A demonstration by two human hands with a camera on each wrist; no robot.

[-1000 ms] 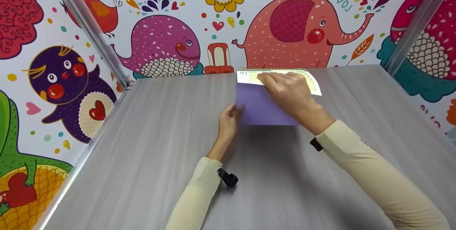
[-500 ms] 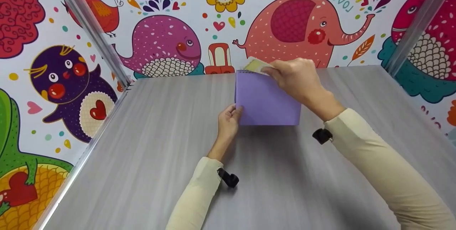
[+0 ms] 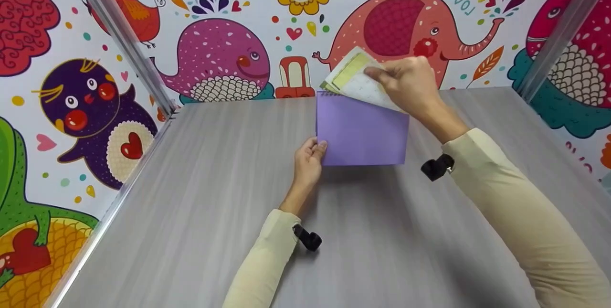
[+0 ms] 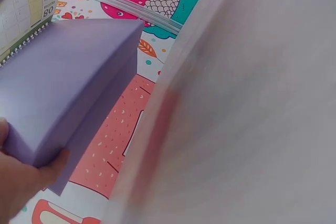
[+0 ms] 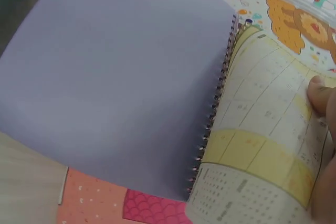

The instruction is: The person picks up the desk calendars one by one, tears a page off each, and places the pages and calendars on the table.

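A purple desk calendar [image 3: 363, 131] with a spiral binding [image 5: 212, 108] along its top stands on the table. My left hand [image 3: 309, 162] grips its lower left side, thumb on the front; in the left wrist view the fingers [image 4: 50, 171] wrap the lower corner of the purple stand. My right hand [image 3: 413, 88] pinches a calendar page [image 3: 365, 81] by its edge, holding it raised and bent above the binding. The page shows a printed date grid with a yellow band. Under the thumb [image 5: 319, 95], the page curves in the right wrist view.
The grey wood-grain table [image 3: 229, 179] spreads around the calendar. Behind it rises a wall [image 3: 305, 36] printed with cartoon animals, with metal posts [image 3: 119, 36] at the corners. A black wrist camera [image 3: 437, 167] sits on the right sleeve.
My right hand has lifted the page from the front of the purple sheet up over the binding, uncovering the sheet. The left hand keeps its grip on the side.
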